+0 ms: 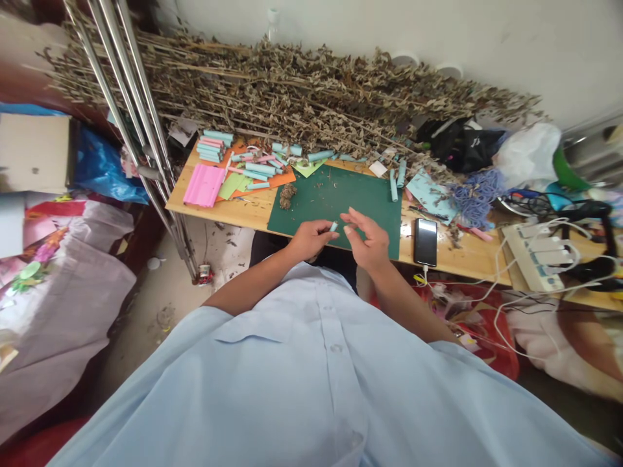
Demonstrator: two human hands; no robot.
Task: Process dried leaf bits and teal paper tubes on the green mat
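Note:
Between the thumb and fingers of my left hand (313, 240) is a small light-blue paper roll (333, 226), one end of it showing. My right hand (368, 240) is just to the right of it, fingers apart, with nothing visible in it. Both hands are over the front edge of a green cutting mat (318, 198). A clump of dried leaves (287, 195) lies on the mat's left part. Two light-blue rolls (394, 185) rest at the mat's right edge.
Paper rolls (259, 170) and pink sheets (204, 185) lie at the left. Dried stalks (292, 84) span the back. A phone (426, 242), blue yarn (477, 197) and a power strip (533, 257) are at the right. Metal poles (141, 117) stand left.

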